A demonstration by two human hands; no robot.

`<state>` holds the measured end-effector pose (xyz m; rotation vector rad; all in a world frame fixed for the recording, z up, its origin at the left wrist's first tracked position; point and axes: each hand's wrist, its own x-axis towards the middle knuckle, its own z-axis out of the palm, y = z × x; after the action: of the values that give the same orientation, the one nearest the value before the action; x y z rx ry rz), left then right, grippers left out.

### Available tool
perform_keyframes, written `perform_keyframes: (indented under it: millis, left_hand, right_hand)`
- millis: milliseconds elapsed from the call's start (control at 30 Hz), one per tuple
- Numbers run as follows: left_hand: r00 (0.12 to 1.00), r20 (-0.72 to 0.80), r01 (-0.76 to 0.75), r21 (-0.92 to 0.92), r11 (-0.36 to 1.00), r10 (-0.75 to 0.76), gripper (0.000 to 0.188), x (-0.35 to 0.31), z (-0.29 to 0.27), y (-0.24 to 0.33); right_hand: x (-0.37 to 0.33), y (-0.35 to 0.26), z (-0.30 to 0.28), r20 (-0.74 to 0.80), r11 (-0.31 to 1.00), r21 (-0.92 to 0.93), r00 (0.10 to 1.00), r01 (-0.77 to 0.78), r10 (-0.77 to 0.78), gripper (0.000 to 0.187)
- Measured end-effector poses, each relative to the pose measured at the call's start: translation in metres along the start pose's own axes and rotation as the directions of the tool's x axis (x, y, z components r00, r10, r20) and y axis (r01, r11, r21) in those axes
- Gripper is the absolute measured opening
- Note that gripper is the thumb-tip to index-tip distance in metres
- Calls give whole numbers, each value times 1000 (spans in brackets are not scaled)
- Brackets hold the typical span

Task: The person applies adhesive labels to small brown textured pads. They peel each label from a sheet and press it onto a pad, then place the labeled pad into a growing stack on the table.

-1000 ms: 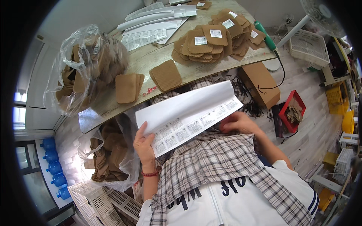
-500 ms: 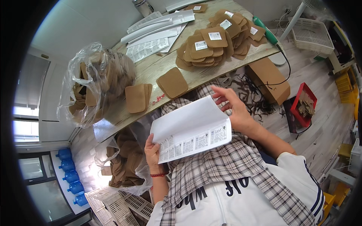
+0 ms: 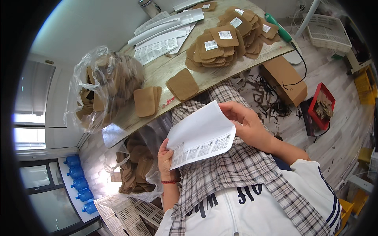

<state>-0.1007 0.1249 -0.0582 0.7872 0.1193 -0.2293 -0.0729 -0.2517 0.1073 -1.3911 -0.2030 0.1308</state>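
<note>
A white sheet of printed labels [image 3: 199, 128] is held over my lap, its far part curling upward and a row of labels showing along the near edge. My left hand [image 3: 165, 157] pinches its left end between thumb and fingers. At the right end, my right hand [image 3: 246, 122] is curved round the sheet's edge, with the fingertips partly behind the paper. Beyond the sheet, on the table, lie a brown textured pad [image 3: 182, 85] and a small stack of brown pads [image 3: 145, 101].
On the table [image 3: 165, 74] sit a heap of labelled brown pads [image 3: 220, 43], more label sheets [image 3: 157, 49], a green corded tool [image 3: 278, 28] and a clear bag of pads [image 3: 104, 86]. Below are another bag [image 3: 136, 167], a cardboard box [image 3: 284, 80] and a red tray [image 3: 323, 106].
The sheet has tilted and bent more, so fewer labels show. My right hand has moved down and closed in on its right edge; my left hand keeps its hold.
</note>
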Motion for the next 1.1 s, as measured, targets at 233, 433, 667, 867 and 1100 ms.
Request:
perform_keyframes:
  millis: [233, 433, 667, 867, 1100]
  left_hand:
    - [998, 34, 49, -117, 992, -46, 58, -8, 2, 3]
    - [999, 50, 7, -72, 997, -3, 44, -16, 25, 16]
    - [979, -123, -76, 507, 859, 160, 21, -21, 71, 35]
    - [980, -160, -18, 535, 845, 122, 27, -17, 64, 34]
    - [977, -192, 24, 546, 838, 97, 28, -12, 67, 35]
  right_hand:
    - [9, 18, -16, -84, 930, -348, 985, 115, -153, 10]
    - [19, 64, -83, 191, 582, -684, 879, 439, -437, 12]
    - [-9, 105, -93, -92, 976, -52, 974, -212, 207, 39]
    - [-20, 89, -127, -84, 943, 192, 953, -272, 292, 21]
    - [-32, 88, -110, -133, 971, -126, 974, -202, 185, 27]
